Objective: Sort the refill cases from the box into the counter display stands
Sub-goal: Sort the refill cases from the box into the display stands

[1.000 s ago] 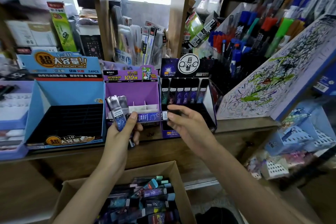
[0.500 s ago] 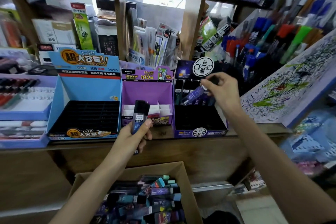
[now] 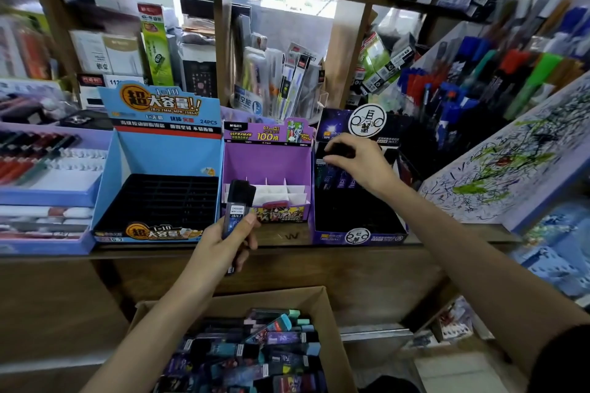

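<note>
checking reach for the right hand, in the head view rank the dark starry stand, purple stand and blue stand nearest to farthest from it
1. Dark starry stand: rightmost; the right hand is over its back row.
2. Purple stand: middle, next to the left.
3. Blue stand: leftmost of the three, farthest.

Right hand [image 3: 360, 163] grip blurred, indistinct

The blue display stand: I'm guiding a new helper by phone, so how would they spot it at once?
On the wooden counter above the cardboard box, look left of the purple stand. The blue display stand has a tall sky-blue back with a red stripe and orange-yellow lettering. Only it holds a black slotted tray; the purple stand has white dividers.
</note>
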Action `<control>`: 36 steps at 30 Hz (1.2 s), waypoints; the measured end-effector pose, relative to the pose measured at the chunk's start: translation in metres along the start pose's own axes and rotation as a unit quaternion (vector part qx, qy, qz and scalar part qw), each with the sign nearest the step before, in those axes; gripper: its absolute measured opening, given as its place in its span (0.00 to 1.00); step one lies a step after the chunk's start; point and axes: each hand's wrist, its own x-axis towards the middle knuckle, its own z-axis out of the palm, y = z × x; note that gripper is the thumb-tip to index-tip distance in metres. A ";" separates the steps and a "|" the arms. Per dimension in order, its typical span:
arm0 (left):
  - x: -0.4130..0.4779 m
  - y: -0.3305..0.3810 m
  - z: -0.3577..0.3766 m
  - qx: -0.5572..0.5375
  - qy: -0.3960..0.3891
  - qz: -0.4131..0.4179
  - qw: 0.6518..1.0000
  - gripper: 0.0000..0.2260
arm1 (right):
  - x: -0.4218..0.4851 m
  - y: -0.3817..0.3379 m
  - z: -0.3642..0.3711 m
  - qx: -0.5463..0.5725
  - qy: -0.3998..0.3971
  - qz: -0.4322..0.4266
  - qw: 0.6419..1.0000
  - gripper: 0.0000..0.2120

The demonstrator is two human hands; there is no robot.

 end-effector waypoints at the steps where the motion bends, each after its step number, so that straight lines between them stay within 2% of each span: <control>1: 0.000 0.000 0.000 0.001 -0.001 0.001 1.000 0.12 | 0.001 0.000 0.001 0.014 -0.005 0.002 1.000 0.06; 4: 0.000 -0.001 0.000 0.000 -0.004 0.001 1.000 0.13 | 0.004 0.001 0.002 0.055 -0.012 0.017 0.998 0.08; 8: -0.001 -0.002 -0.001 0.000 -0.008 -0.001 1.000 0.15 | 0.001 0.005 0.010 0.042 -0.003 0.057 0.997 0.14; 12: -0.001 -0.004 -0.003 -0.003 -0.004 -0.005 1.000 0.18 | -0.006 0.007 0.016 0.070 0.026 0.036 0.997 0.09; 15: -0.001 -0.004 -0.002 -0.004 -0.007 -0.006 1.000 0.19 | -0.009 0.009 0.021 -0.036 0.068 -0.015 0.997 0.07; 18: -0.003 -0.004 -0.001 -0.002 -0.009 -0.007 1.000 0.19 | -0.010 0.009 0.024 -0.146 0.095 -0.058 0.983 0.10; 23: -0.006 -0.003 -0.001 -0.015 -0.021 -0.007 1.000 0.17 | -0.014 -0.001 0.022 -0.170 0.083 -0.047 0.981 0.16; 25: -0.008 -0.002 -0.001 -0.038 -0.035 0.002 0.999 0.17 | -0.026 -0.012 0.022 -0.117 0.108 -0.026 0.987 0.15; 27: -0.009 -0.001 -0.001 -0.051 -0.053 0.012 0.997 0.16 | -0.044 -0.032 0.027 0.016 0.098 0.008 0.995 0.08; 29: -0.010 -0.001 0.003 -0.057 -0.066 0.010 0.996 0.14 | -0.064 -0.055 0.036 0.179 0.005 0.063 0.982 0.04; 31: -0.009 0.000 0.009 -0.062 -0.077 0.006 0.995 0.12 | -0.082 -0.073 0.048 0.277 -0.090 0.113 0.950 0.08; 33: -0.008 -0.001 0.016 -0.058 -0.085 0.008 0.995 0.13 | -0.094 -0.083 0.058 0.316 -0.116 0.137 0.932 0.10; 36: -0.008 -0.003 0.020 -0.063 -0.110 0.019 0.992 0.13 | -0.099 -0.083 0.060 0.329 -0.094 0.147 0.928 0.07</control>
